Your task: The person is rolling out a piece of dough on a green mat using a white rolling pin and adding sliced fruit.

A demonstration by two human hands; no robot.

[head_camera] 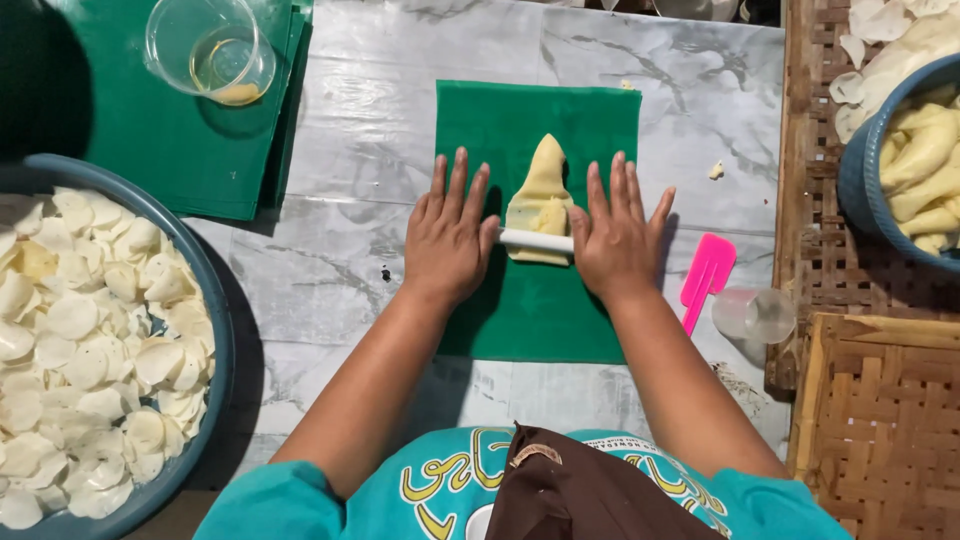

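A pale yellow piece of dough (543,190), tapered to a point at its far end, lies on a green plastic sheet (530,300) on a marbled grey tabletop. A thin white rolling pin (535,241) lies across the dough's near end. My left hand (448,235) rests flat on the pin's left end with fingers spread. My right hand (617,232) presses flat on the right end in the same way. Most of the pin is hidden under the palms.
A blue basin (215,330) of thin white discs sits at left. A clear cup (208,48) with yellowish liquid stands on green sheets (120,140). A pink scraper (704,277) and a small clear cup (755,315) lie right. Woven trays (880,420) and a blue bowl (856,180) of yellow dough pieces are at right.
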